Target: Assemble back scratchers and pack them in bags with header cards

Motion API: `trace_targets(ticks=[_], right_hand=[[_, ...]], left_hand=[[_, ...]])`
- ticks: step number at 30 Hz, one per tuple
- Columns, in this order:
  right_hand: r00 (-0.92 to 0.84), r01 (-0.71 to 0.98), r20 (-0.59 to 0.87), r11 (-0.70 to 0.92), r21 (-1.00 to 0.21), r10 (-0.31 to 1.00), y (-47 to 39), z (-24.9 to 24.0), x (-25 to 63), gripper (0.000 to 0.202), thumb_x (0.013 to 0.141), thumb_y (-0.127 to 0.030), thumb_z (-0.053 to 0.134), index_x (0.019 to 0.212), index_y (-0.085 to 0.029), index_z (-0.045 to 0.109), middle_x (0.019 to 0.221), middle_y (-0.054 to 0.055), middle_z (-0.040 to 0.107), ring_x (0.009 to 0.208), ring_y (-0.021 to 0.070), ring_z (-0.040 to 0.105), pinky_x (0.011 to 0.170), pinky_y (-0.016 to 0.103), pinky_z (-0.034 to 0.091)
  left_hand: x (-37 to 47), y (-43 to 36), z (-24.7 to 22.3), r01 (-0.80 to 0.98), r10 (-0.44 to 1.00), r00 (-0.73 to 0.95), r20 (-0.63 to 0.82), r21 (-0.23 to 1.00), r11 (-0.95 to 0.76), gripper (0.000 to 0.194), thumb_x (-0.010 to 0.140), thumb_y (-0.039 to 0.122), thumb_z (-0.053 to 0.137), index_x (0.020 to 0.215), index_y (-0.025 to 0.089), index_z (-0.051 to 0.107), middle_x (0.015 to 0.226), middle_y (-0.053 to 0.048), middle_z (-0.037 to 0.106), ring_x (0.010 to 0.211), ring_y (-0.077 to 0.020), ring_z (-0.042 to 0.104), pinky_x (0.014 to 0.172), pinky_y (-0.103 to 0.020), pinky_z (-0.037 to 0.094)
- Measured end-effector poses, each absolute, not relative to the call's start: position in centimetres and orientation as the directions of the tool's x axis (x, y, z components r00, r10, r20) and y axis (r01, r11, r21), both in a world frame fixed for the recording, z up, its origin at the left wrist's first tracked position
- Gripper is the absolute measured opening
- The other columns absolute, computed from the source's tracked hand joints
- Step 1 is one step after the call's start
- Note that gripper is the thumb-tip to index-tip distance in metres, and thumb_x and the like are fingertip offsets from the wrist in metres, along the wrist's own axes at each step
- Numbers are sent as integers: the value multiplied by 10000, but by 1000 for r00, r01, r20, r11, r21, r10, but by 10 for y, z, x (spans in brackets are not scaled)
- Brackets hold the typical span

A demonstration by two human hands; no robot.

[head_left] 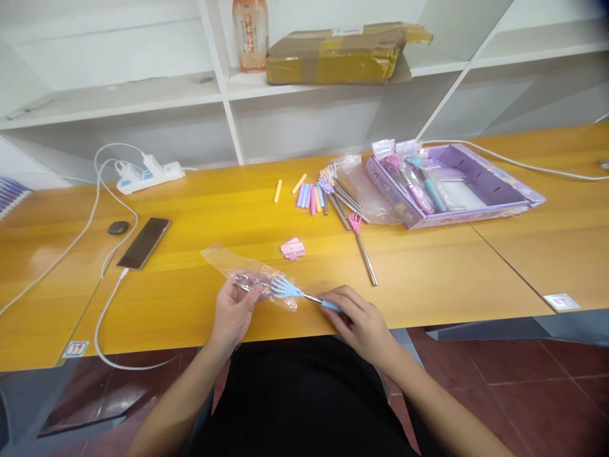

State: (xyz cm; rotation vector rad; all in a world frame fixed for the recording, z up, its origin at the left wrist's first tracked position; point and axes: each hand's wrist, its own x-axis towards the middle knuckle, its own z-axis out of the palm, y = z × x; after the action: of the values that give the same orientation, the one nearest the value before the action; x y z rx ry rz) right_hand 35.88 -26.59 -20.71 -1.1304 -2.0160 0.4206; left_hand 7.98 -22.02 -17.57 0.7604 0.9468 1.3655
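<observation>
My left hand (pixel 236 306) pinches a clear plastic bag (pixel 221 259) near the table's front edge. In my right hand (pixel 354 315) is the light blue handle of a back scratcher (pixel 286 287), whose blue claw head points left and lies at the bag's right end. Behind the bag sits a small stack of pink cards (pixel 292 248). A pink-headed scratcher (pixel 365 254) with a bare metal rod lies to the right. Farther back are a pile of scratchers (pixel 340 195) and several coloured handle sleeves (pixel 308 197).
A purple box (pixel 413 221) at the back right holds bagged scratchers. On the left lie a phone (pixel 144 243), a black object (pixel 118 227), white cables and a power strip (pixel 151 178). The shelf behind bears a taped carton (pixel 333 60) and a bottle (pixel 250 35).
</observation>
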Motion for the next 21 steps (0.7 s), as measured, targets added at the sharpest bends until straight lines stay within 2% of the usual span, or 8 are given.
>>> trace_targets(ticks=[6, 11, 21], right_hand=[[-273, 556, 474, 540, -632, 837, -266, -208, 361, 309, 1086, -179, 606, 1372, -275, 673, 1138, 105, 747, 970, 231, 764, 784, 346, 639], [-264, 545, 477, 538, -643, 838, -266, -210, 361, 315, 1083, -201, 611, 1374, -287, 697, 1128, 109, 757, 975, 247, 765, 808, 370, 645], [-302, 513, 445, 537, -669, 843, -267, -204, 360, 326, 1081, -186, 625, 1384, -292, 686, 1130, 96, 739, 974, 226, 757, 809, 346, 635]], left_hand=[[76, -215, -175, -531, 989, -38, -141, 842, 100, 337, 799, 312, 979, 1007, 193, 741, 978, -36, 824, 919, -189, 807, 780, -273, 676], [75, -213, -176, -549, 983, -36, -180, 826, 131, 368, 781, 289, 989, 1041, 205, 743, 983, -16, 815, 893, -163, 795, 768, -250, 668], [77, -215, -173, -520, 982, 22, -190, 836, 174, 385, 771, 316, 1002, 1020, 191, 736, 998, -36, 818, 950, -190, 806, 842, -307, 697]])
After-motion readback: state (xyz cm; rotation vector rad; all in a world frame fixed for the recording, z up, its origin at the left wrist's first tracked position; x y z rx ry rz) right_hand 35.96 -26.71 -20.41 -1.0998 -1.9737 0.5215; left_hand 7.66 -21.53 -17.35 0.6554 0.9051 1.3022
